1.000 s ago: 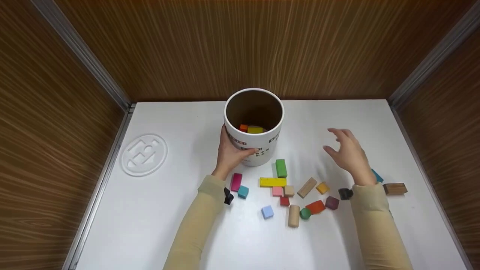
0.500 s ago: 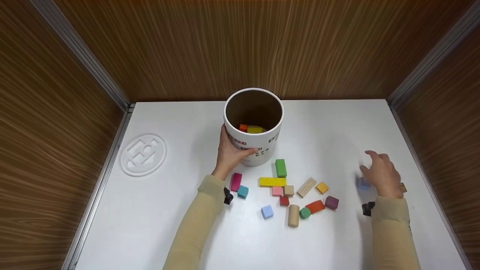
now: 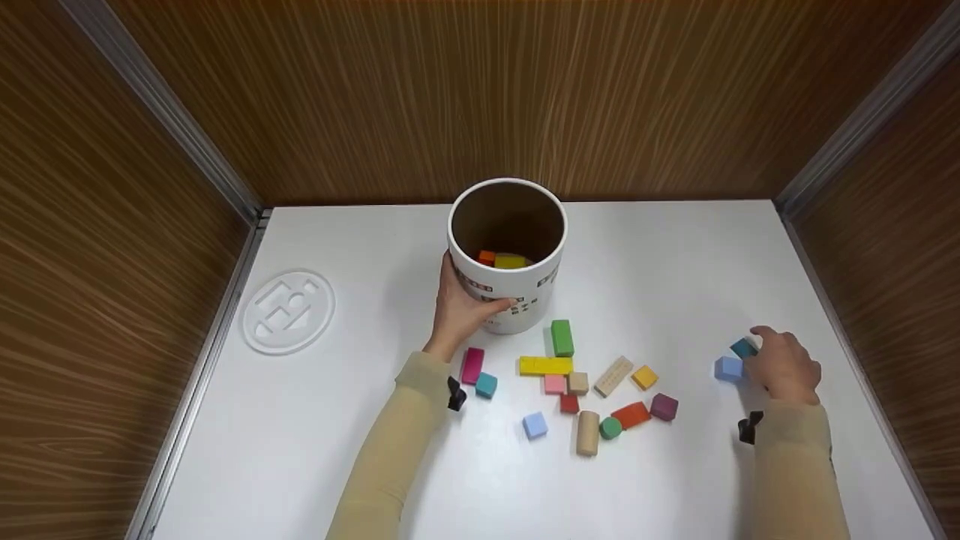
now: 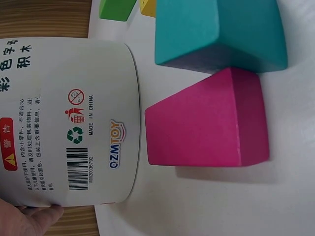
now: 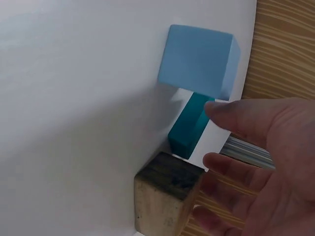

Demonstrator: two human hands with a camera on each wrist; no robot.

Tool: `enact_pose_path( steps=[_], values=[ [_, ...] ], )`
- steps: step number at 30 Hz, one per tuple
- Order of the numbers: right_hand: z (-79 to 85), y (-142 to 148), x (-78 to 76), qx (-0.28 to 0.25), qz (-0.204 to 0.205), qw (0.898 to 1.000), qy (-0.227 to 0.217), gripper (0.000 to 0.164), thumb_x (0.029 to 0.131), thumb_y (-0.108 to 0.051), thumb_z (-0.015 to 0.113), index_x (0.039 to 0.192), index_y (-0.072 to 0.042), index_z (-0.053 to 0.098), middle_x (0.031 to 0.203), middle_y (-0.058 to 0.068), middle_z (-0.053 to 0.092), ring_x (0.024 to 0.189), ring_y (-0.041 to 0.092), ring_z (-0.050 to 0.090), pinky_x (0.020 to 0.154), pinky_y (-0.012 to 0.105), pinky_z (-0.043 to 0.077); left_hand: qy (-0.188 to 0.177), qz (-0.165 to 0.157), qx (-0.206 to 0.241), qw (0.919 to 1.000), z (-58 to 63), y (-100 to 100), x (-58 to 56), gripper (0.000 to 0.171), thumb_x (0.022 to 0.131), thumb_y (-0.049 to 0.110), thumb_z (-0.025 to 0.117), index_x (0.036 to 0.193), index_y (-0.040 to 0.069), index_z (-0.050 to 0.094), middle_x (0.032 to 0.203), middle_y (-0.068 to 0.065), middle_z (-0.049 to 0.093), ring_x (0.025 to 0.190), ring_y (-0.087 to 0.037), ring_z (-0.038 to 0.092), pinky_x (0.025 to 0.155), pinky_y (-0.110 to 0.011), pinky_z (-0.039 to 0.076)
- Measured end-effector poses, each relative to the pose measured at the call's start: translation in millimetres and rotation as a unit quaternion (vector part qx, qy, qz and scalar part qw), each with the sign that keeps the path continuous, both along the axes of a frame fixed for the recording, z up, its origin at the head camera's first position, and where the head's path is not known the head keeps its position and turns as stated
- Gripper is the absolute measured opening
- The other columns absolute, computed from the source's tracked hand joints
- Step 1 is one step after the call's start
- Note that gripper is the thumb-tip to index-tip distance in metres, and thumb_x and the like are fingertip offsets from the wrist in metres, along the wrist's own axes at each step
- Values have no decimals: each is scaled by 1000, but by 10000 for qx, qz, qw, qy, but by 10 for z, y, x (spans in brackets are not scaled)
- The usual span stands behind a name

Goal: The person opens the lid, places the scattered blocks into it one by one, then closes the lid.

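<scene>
My left hand [image 3: 463, 304] grips the side of a tall white cardboard canister [image 3: 517, 300], its thumb across the front. Orange and yellow blocks [image 3: 510, 261] lie inside it. At the right of the table, my right hand [image 3: 785, 366] reaches over a teal block [image 3: 745, 347], beside a light blue block [image 3: 728, 368]. In the right wrist view the thumb tip overlaps the teal block [image 5: 189, 125], while the other fingers extend behind a brown wooden block [image 5: 167, 191]. The fingers are spread and relaxed. The hand covers the brown block in the head view.
Several coloured blocks lie in front of the canister, including a magenta block [image 3: 472, 365], a yellow block [image 3: 546, 365] and a wooden cylinder [image 3: 588, 433]. A white round lid [image 3: 288, 311] with shaped cutouts rests at left. Wood-grain panels [image 3: 480, 97] enclose the table.
My right hand has moved right and toward the near side, down to the blocks at the right, uncovering the light blue block. My left hand and the canister have stayed put.
</scene>
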State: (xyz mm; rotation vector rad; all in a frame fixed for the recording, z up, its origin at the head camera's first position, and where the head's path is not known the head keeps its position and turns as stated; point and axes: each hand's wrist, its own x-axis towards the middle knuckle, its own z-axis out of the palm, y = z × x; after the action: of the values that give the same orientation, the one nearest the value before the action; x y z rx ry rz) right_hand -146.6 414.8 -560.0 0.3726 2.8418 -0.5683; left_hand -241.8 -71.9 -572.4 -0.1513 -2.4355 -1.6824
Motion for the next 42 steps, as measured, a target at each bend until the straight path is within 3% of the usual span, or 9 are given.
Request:
enact_pose_path(
  steps=[14, 24, 31, 36, 42],
  values=[
    [-2, 32, -35, -14, -90, 10000, -34, 43, 88, -2, 57, 129, 10, 50, 118, 40, 52, 98, 52, 52, 79, 65, 39, -140, 54, 85, 9999, 13, 11, 15, 126, 59, 57, 89, 154, 35, 8, 155, -1, 27, 138, -13, 30, 116, -44, 26],
    [-38, 79, -25, -132, -44, 9997, -177, 42, 87, -3, 56, 126, 14, 50, 115, 40, 55, 95, 52, 53, 74, 61, 39, -113, 44, 85, 9999, 1, 18, 19, 125, 59, 56, 89, 153, 34, 10, 155, 0, 28, 138, -12, 30, 116, -43, 26],
    [71, 80, -44, -310, -201, 9992, -136, 50, 88, -8, 60, 129, 16, 47, 117, 42, 52, 96, 52, 56, 73, 59, 47, -29, 17, 118, 9999, -6, 8, 21, 127, 58, 56, 90, 154, 32, 11, 155, 1, 28, 138, -11, 29, 116, -43, 25],
    [168, -7, -68, -605, -498, 9969, 5, 53, 93, -14, 55, 136, 14, 43, 125, 40, 48, 100, 50, 54, 71, 54, 50, -112, 30, 141, 9998, 9, 7, 21, 127, 58, 57, 90, 154, 37, 9, 154, 10, 26, 140, -11, 28, 117, -42, 24],
    [316, -200, -152, -800, -578, 9931, 637, 51, 94, -13, 58, 137, 11, 45, 128, 36, 49, 105, 50, 52, 85, 65, 47, -167, 40, 111, 9998, 25, 7, 20, 128, 58, 57, 90, 153, 39, 7, 155, 10, 25, 140, -10, 27, 117, -40, 24]
  ],
)
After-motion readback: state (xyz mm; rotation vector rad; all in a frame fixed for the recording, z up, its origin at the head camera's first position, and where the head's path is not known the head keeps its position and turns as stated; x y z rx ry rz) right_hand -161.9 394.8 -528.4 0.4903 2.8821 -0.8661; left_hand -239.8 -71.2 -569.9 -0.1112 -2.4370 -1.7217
